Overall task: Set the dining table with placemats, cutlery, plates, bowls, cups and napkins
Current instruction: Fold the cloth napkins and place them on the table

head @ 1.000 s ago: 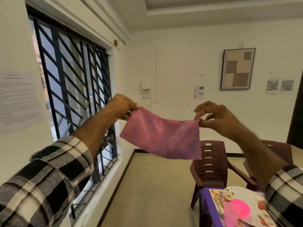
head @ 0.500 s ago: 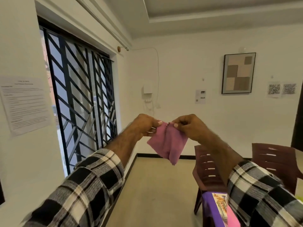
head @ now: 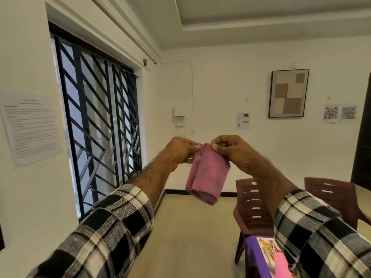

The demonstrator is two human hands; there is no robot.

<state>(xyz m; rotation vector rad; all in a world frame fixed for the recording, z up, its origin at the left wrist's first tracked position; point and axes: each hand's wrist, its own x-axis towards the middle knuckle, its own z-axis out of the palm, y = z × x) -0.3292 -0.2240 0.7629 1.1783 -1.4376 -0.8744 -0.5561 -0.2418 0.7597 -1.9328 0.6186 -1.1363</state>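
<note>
1. I have the pink cloth napkin with the zigzag-cut edges (head: 207,174) raised in mid-air at chest height, well above the counter, so its folded layers hang free and gravity keeps them straight.
2. My left hand (head: 181,150) pinches the upper left corner between thumb and fingers; my right hand (head: 230,150) pinches the upper right corner in the same way. Both hands are clenched on the cloth, almost touching each other at the top edge.
3. I judge this close grip is there to hold the top corners matched, so the fold stays even before the napkin goes down.
4. The scalloped edges show down the left side and along the bottom, where the layers sit slightly offset; the lower fold curls a little.
5. Nothing stands near the napkin in the air: open floor lies below and ahead, the window with the black metal grille (head: 96,125) is well off to my left.
6. The counter with the purple cover (head: 256,255) sits low at my right, mostly hidden by my checked sleeve (head: 321,237); a printed placemat (head: 268,249) lies on it.
7. A dark brown plastic chair (head: 253,207) stands just beyond the counter, so I would bring the napkin down and right, keeping clear of the chair back.
</note>
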